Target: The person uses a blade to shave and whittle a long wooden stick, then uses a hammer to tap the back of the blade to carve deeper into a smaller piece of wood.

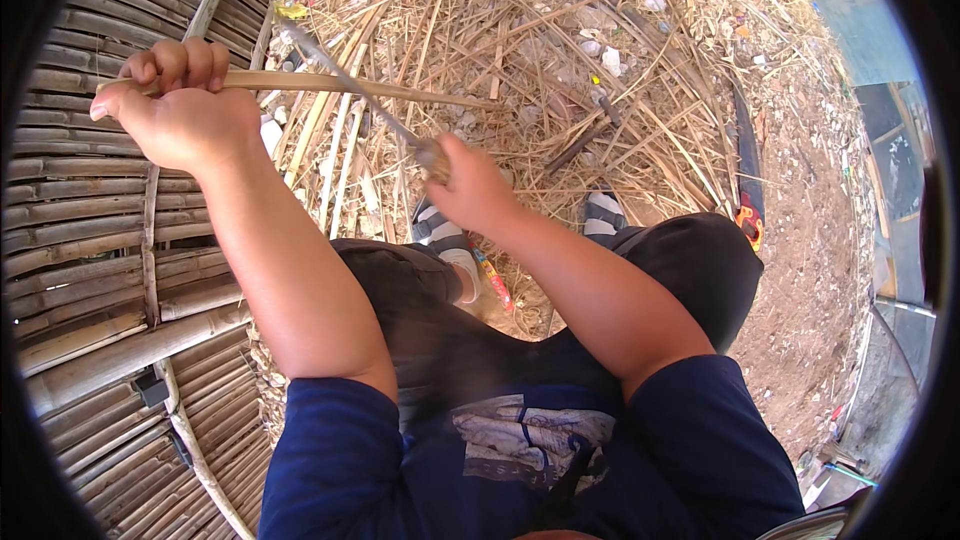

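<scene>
My left hand (185,105) is closed around one end of a flat bamboo strip (320,81), which reaches out to the right over the littered ground. In my right hand (470,185) is the handle of a long-bladed knife (370,100), somewhat blurred. Its blade slants up and to the left and crosses the strip near the middle; whether the two touch I cannot tell. The fingers of my right hand are partly hidden behind the back of the hand.
A bamboo slat wall (90,170) stands close on the left. Split bamboo pieces and straw (480,30) cover the ground ahead, with bits of litter among them. A saw-like tool with an orange handle (748,220) lies right of my knee. Bluish panels (865,25) stand at the far right.
</scene>
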A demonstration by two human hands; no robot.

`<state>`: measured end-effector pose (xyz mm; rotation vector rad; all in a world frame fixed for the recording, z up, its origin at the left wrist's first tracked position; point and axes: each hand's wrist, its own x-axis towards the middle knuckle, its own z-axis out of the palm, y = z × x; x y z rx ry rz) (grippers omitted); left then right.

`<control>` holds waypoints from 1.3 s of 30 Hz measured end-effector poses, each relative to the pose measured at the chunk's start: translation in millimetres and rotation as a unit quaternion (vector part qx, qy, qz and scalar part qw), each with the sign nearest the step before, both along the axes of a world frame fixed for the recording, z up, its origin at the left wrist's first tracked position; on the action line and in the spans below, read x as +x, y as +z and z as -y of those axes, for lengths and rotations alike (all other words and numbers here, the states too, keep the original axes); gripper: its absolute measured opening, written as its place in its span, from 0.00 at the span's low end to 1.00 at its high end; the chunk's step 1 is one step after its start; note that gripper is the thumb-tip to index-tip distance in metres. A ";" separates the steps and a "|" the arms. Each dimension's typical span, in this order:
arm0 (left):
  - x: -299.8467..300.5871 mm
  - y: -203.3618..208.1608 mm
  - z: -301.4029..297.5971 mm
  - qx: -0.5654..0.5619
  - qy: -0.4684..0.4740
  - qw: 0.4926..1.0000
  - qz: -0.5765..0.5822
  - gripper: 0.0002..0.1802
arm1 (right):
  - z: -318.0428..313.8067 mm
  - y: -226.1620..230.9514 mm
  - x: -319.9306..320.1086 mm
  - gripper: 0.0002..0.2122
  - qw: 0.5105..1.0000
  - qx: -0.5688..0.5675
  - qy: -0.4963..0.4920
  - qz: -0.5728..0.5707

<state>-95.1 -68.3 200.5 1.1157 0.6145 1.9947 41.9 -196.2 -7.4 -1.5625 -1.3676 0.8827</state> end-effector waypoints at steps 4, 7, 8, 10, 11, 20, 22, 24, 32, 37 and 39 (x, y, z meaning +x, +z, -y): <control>-16.4 -6.4 -10.0 -0.025 0.024 0.999 0.025 0.31 | 1.0 -91.0 12.8 0.16 0.990 -0.106 -0.076 0.045; -30.0 -9.8 -17.0 -0.033 0.013 0.998 0.054 0.32 | -5.9 -89.0 32.5 0.18 0.982 -0.168 -0.070 0.054; -27.0 -9.3 -14.8 -0.018 -0.012 0.999 0.041 0.32 | -6.9 -80.8 37.0 0.19 0.981 -0.177 -0.062 0.051; -20.2 -6.0 -11.6 0.011 -0.062 0.998 0.013 0.32 | -12.2 -65.6 30.6 0.19 0.987 -0.147 -0.066 0.015; -14.9 -4.4 -7.9 0.030 -0.082 0.996 0.004 0.32 | -11.6 -54.4 25.0 0.18 0.988 -0.136 -0.067 -0.002; -36.9 10.2 -4.0 0.142 -0.537 0.830 -0.053 0.32 | -8.6 5.3 6.9 0.18 0.997 -0.021 0.062 -0.045; -30.2 5.3 -1.1 0.111 -0.480 0.870 -0.027 0.37 | 0.3 -52.3 2.0 0.20 0.999 0.005 -0.004 0.035; -35.8 6.2 -1.4 0.108 -0.473 0.874 -0.017 0.40 | 6.6 -105.8 8.3 0.21 0.993 -0.060 -0.040 0.090; -43.9 20.0 9.3 0.104 -0.454 0.885 0.006 0.42 | -12.5 -16.2 -3.2 0.21 0.991 -0.128 0.024 -0.033; -19.3 1.6 0.6 0.040 -0.253 0.965 -0.054 0.42 | -12.1 -22.5 -10.7 0.18 0.997 -0.023 0.018 -0.067; -25.1 3.1 3.6 0.020 -0.184 0.981 -0.053 0.42 | -7.9 -27.2 -6.2 0.17 0.998 -0.049 0.020 -0.030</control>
